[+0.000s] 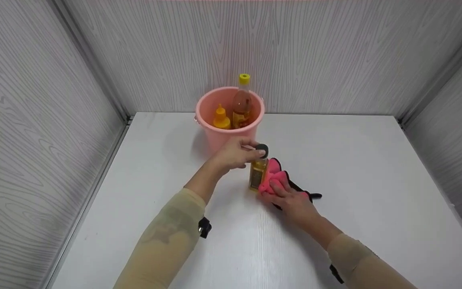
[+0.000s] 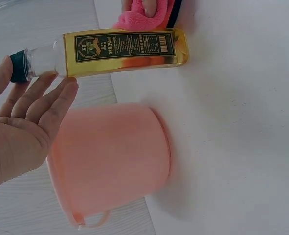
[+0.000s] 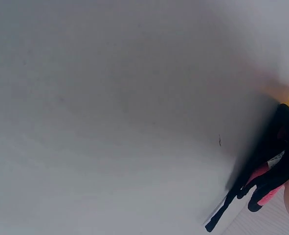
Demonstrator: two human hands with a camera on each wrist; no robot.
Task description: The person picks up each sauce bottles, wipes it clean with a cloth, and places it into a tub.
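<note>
A small bottle of golden oil [image 1: 258,173] with a dark cap [image 1: 262,151] stands on the white table [image 1: 367,172] in front of a pink bucket [image 1: 219,138]. My left hand [image 1: 235,155] holds its clear neck between thumb and fingertips [image 2: 61,93], just below the cap [image 2: 19,66]. My right hand [image 1: 292,201] grips a pink cloth with black trim [image 1: 274,176] and presses it against the side of the bottle [image 2: 127,51]. The right wrist view shows only the cloth's black edge [image 3: 274,161] and a sliver of the bottle.
The bucket [image 2: 110,161] holds a small yellow squeeze bottle [image 1: 221,119] and a tall amber bottle with a yellow cap [image 1: 242,102]. Grey wood-grain walls [image 1: 34,120] close in the table on the left, back and right.
</note>
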